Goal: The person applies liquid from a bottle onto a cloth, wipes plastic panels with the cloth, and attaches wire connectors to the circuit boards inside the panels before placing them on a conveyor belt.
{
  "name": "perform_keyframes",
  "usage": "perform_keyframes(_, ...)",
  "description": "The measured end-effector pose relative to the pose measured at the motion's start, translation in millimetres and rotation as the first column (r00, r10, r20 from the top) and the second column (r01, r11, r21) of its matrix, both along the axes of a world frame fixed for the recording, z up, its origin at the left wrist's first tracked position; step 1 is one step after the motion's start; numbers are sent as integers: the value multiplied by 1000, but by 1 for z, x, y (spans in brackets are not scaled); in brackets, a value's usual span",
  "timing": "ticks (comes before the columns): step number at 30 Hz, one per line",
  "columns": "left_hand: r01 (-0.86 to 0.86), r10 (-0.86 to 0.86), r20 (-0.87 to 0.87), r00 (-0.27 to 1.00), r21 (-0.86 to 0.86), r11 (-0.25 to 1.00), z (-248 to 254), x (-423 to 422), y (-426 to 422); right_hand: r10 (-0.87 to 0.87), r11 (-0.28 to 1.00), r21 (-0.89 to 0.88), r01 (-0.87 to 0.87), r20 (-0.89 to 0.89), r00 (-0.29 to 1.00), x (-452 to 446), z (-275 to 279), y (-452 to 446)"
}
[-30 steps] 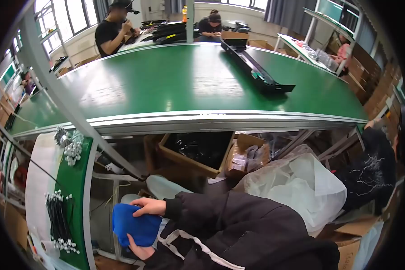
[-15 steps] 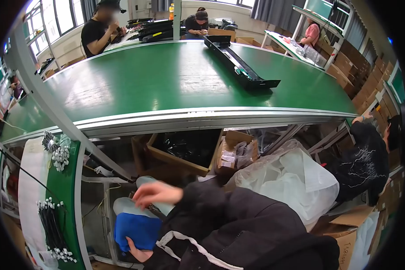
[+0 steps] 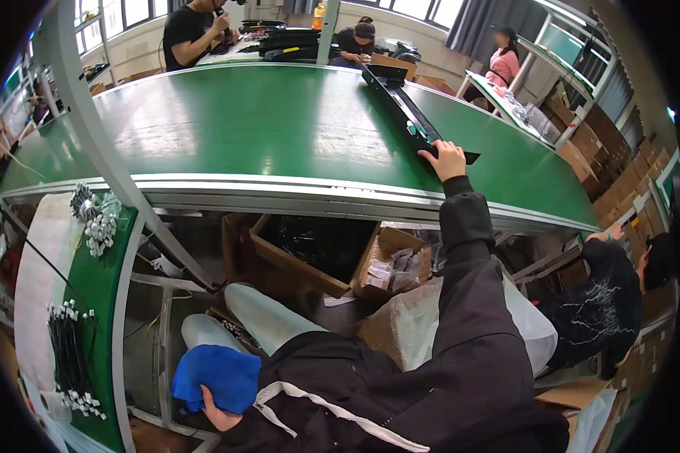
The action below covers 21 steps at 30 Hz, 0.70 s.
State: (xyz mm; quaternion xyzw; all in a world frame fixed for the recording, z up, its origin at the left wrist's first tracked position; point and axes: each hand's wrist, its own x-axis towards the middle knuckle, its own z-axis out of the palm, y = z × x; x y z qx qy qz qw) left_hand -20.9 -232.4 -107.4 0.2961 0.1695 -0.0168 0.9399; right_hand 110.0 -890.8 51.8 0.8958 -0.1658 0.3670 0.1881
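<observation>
Here we are at the black tray (image 3: 400,100), lying aslant on the green surface (image 3: 227,121). Our right grip (image 3: 449,161) is on its near end, fingers bent forward and thumb out to the side; whether they pinch the rim, we can't tell. And look, just beyond that grip, a small green-and-white piece (image 3: 415,129) sits inside the tray: best we keep our fingertips off it and hold by the rim alone. Low and to the left of the tray, our left grip (image 3: 219,414) clasps a bunched blue cloth (image 3: 217,374), thumb pressed over it. Folding loose corners under would give us a firmer pad.
</observation>
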Motion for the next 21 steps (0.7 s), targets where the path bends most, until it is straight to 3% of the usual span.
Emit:
perform_keyframes(3,1,-9,60,998,135,991,-8,-4,9,27,998,-62,-27,3,1000,1,0,0)
perform_keyframes(9,-78,69,65,995,151,985,-1,-12,13,-53,997,-57,53,-6,999,-17,7,-37)
perform_keyframes(14,-80,77,23,997,168,983,3,-7,5,-307,951,-13,308,-101,946,-64,-2,-118)
perform_keyframes(19,-50,51,1,999,156,987,11,-1,-9,-579,791,84,606,-220,786,-107,-4,-189)
perform_keyframes(21,-53,53,8,999,180,982,12,0,-16,-666,720,134,681,-143,733,-119,-9,-205)
